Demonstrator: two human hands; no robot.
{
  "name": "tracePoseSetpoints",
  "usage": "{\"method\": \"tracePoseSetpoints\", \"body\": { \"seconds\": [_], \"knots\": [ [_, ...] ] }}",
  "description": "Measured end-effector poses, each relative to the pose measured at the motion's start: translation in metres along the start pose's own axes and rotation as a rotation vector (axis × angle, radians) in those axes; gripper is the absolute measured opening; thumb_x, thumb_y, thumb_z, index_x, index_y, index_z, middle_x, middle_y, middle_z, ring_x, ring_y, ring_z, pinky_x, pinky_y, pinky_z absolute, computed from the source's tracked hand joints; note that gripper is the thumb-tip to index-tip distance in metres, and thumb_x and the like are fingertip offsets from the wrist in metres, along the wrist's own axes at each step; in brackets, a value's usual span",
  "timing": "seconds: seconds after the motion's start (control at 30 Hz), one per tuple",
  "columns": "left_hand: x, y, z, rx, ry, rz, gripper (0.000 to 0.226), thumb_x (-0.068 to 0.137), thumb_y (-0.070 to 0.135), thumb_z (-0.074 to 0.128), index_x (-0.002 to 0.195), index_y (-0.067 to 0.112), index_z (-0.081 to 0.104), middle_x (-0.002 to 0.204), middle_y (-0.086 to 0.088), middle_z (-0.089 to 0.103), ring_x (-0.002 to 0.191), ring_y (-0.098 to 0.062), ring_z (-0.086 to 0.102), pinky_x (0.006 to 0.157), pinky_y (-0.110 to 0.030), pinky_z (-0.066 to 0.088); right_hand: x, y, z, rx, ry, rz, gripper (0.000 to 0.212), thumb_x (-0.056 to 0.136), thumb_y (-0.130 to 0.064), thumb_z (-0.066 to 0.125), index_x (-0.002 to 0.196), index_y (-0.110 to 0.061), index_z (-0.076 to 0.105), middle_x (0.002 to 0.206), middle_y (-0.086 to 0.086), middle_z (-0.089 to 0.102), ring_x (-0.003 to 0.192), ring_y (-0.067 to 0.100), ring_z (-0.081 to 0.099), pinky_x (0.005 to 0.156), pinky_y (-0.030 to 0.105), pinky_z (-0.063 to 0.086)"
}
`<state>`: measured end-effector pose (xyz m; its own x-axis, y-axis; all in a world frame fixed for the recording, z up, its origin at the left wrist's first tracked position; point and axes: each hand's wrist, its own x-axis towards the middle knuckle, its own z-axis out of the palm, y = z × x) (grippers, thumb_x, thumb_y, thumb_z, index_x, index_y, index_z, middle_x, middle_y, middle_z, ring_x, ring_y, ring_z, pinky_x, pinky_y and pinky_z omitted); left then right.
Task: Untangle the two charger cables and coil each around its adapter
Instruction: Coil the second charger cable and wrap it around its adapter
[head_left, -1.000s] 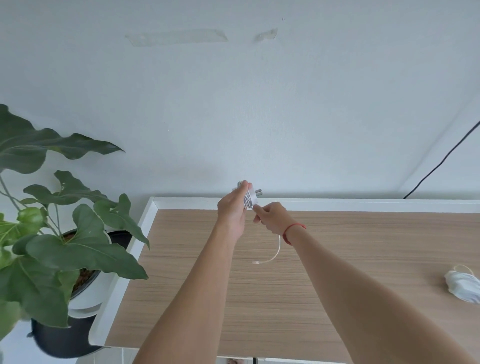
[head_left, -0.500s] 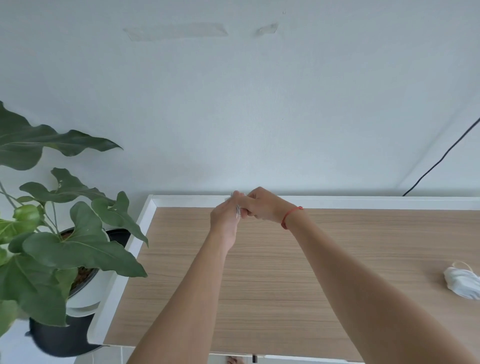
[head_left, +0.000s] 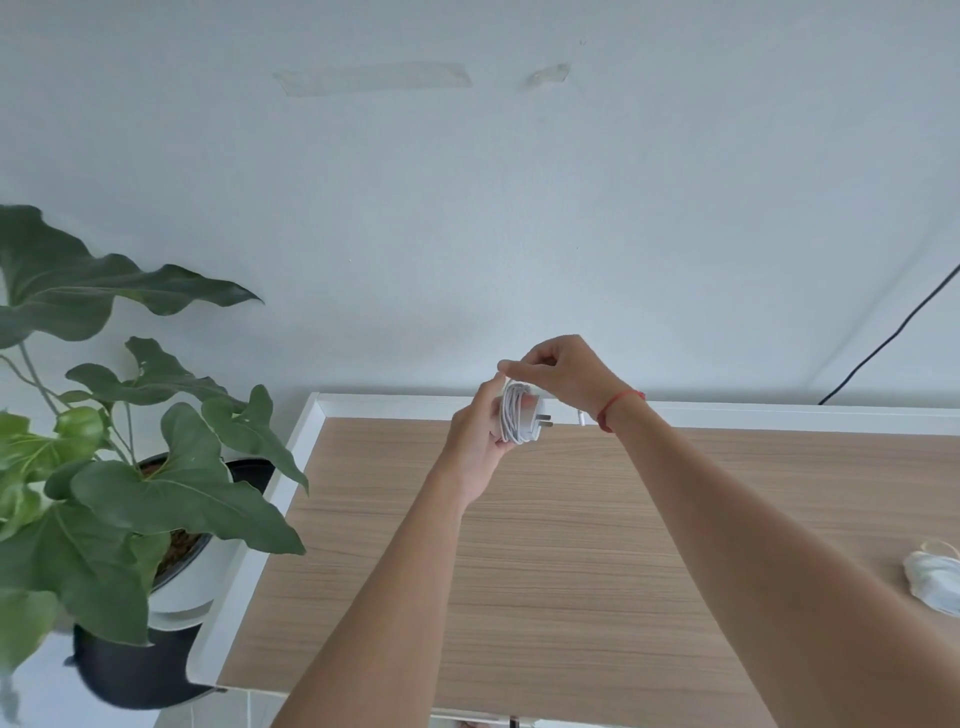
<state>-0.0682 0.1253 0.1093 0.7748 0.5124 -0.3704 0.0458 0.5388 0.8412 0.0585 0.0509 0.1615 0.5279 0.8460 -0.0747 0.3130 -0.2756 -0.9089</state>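
We look down along our two bare forearms, which rise from the bottom edge of the frame to its middle. There, over the far edge of a wooden table (head_left: 571, 571), our left hand (head_left: 475, 434) grips a white adapter (head_left: 534, 420) from the left. The fingers curl round its body, and its two metal prongs point right. A white cable (head_left: 511, 415) is wound round the adapter in several close turns. Our right hand (head_left: 566, 371) arches over the bundle, thumb and forefinger pinching the cable just above the coil. A red string (head_left: 621, 408) circles that wrist.

The table has a raised white rim (head_left: 311, 431) along its far and left edges. Broad wood shows between the forearms and on either side of them. At the left of the frame a leafy plant (head_left: 130, 467) in a white pot (head_left: 182, 582) stands just beside the table, one leaf overlapping the rim. A pale wall (head_left: 519, 234) fills the upper half, with strips of tape (head_left: 374, 78) near the top centre. At the right edge a black wire (head_left: 883, 348) slants down behind the table.

A second charger (head_left: 932, 582) lies on the wood at the far right, well apart from the hands. It is cut off by the frame and too blurred to show how its cable lies. Our left palm hides the adapter's left side. A small white tip (head_left: 582, 417) shows just left of the right wrist, and we cannot tell what it belongs to. The table's near edge is mostly covered by our arms.
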Motion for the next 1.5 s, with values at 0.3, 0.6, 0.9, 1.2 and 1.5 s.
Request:
{"method": "tracePoseSetpoints", "body": {
  "seconds": [0.3,0.6,0.9,1.2,1.5],
  "knots": [
    [0.0,-0.005,-0.005,0.002,0.053,-0.022,0.032,0.089,0.027,0.067,0.107,0.003,0.072,0.109,-0.011,0.072,0.105,-0.023,0.067,0.096,-0.036,0.051,-0.004,0.013,0.006,0.078,0.022,0.074,0.032,0.086,-0.033,0.071,0.072,-0.004,0.067,0.037,-0.016,0.039,0.033,0.003,0.033,0.039,0.009,0.026],
    [0.004,-0.011,-0.021,-0.159,0.119,-0.03,0.025,0.092,0.022,0.063,0.102,0.0,0.068,0.111,-0.017,0.066,0.1,-0.026,0.063,0.08,-0.033,0.054,0.003,0.049,0.005,0.236,-0.129,0.265,0.026,0.094,-0.033,0.06,0.093,-0.01,0.074,0.071,-0.002,0.052,0.052,0.013,0.04,0.047,0.025,0.032],
    [-0.001,-0.037,-0.027,-0.233,-0.011,-0.162,0.023,0.093,0.023,0.056,0.106,0.007,0.067,0.099,-0.009,0.068,0.092,-0.019,0.063,0.087,-0.032,0.05,-0.002,0.07,0.019,-0.012,-0.11,0.242,0.023,0.099,-0.018,0.047,0.109,-0.013,0.067,0.086,-0.003,0.062,0.066,0.011,0.052,0.049,0.011,0.042],
    [0.009,-0.061,-0.025,-0.239,0.026,-0.239,0.024,0.096,0.027,0.056,0.095,0.006,0.068,0.098,-0.012,0.07,0.093,-0.022,0.065,0.094,-0.034,0.048,-0.021,0.117,0.046,0.013,-0.094,0.308,0.024,0.095,-0.009,0.044,0.099,-0.02,0.066,0.064,-0.008,0.058,0.053,0.008,0.048,0.052,0.016,0.04],
    [0.027,-0.099,-0.029,-0.167,0.32,-0.174,0.042,0.09,0.031,0.067,0.114,-0.003,0.066,0.111,-0.015,0.068,0.101,-0.026,0.065,0.102,-0.037,0.047,-0.041,0.14,0.063,0.406,-0.129,0.453,0.004,0.092,-0.001,0.057,0.092,-0.003,0.06,0.079,0.014,0.066,0.065,0.019,0.067,0.065,0.024,0.059]
  ]
}}
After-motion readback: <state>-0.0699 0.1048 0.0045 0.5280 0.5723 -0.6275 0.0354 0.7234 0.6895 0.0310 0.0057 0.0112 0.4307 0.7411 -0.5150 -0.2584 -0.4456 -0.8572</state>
